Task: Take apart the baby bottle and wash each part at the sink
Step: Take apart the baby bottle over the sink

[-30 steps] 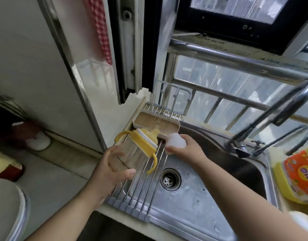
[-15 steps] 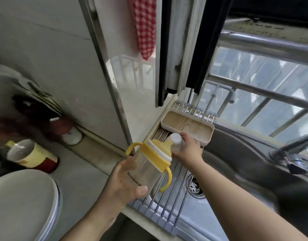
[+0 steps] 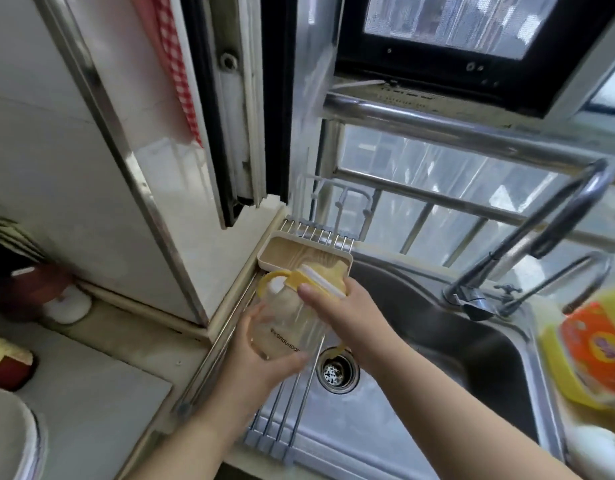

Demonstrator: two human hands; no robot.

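Note:
The baby bottle [image 3: 286, 329] has a clear body and a yellow collar [image 3: 318, 277] with two loop handles. It is tilted above the left end of the sink [image 3: 437, 344]. My left hand [image 3: 261, 358] grips the clear body near its base from below. Over the top, my right hand [image 3: 340, 315] wraps round the yellow collar, hiding most of the spout. A small white cap [image 3: 275, 287] shows through the left handle loop, apart from both hands; what it rests on is hidden.
A roll-up wire rack [image 3: 282, 410] spans the sink's left side, with a beige tray [image 3: 288, 251] at its far end. The drain [image 3: 337, 372] lies right of the bottle. Two faucets [image 3: 541, 244] rise at the right, beside a yellow-orange packet [image 3: 590, 355].
My right hand has let go of the white cap and now grasps the bottle's yellow collar. The view has swung back right toward the sink.

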